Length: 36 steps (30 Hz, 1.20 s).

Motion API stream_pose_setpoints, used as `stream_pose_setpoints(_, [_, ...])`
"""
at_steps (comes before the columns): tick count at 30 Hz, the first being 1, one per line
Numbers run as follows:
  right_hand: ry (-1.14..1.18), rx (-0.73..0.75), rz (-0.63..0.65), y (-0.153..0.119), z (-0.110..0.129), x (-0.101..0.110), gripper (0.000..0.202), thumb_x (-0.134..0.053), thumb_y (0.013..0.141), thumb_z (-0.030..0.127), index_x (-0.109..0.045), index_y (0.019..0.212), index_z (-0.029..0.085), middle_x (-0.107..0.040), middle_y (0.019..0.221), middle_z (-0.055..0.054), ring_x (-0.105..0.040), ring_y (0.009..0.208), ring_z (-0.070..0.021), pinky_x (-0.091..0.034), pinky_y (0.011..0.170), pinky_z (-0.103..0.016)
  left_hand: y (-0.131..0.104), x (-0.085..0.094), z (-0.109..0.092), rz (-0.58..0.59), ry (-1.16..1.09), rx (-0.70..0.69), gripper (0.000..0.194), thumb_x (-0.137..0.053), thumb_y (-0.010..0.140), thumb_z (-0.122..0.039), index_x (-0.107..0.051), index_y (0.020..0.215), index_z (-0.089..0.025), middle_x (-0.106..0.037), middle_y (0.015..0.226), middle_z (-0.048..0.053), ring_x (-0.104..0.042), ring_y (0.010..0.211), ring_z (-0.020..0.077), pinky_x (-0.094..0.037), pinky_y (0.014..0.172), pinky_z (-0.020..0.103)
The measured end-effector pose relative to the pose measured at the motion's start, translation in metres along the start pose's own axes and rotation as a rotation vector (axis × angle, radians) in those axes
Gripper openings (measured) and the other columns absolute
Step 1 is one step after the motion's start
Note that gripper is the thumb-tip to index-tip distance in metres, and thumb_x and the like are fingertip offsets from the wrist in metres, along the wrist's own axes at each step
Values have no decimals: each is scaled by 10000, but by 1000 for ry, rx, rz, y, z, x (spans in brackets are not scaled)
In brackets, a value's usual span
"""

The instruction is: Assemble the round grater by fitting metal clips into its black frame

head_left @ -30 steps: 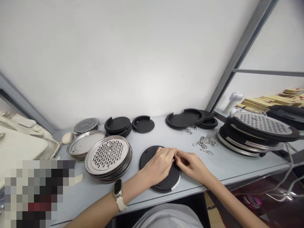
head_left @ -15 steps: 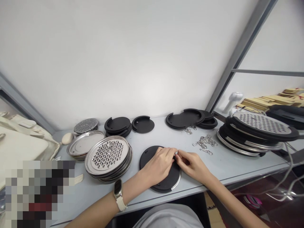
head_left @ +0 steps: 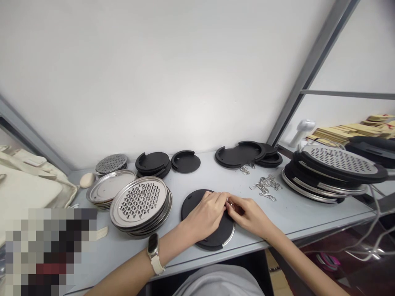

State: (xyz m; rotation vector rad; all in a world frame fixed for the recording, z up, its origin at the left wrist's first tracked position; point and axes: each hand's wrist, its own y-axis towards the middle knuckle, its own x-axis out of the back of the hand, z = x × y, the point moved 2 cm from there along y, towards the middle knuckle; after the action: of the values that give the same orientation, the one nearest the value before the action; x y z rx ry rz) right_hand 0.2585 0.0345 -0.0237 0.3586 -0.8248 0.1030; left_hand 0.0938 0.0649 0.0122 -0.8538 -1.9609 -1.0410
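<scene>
Plain white wall [head_left: 148,74] filled the bkgd, evenly lit, w/ grey metal frame posts [head_left: 311,70] slanting at both sides. Pale grey worktable [head_left: 296,213] ran along it. Beyond its right end, a second surface [head_left: 382,190] & dark reddish floor [head_left: 333,250].

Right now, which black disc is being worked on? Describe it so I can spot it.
On the grey table, look at the front edge, right of the grater stack. The black disc lies alone under the left hand and right hand, a metal rim showing beneath it.
</scene>
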Motion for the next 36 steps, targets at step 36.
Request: stream_pose_setpoints(36, [76, 16, 28, -1, 3, 5, 242, -393, 896, 226, -279, 683, 223, -272, 573, 78, -292, 508, -100, -257, 503, -219, 0, 1, 2, -85, 197, 103, 162, -357, 963, -94, -494, 982, -179, -555, 949, 32, -511, 871, 196, -375, 831, 349])
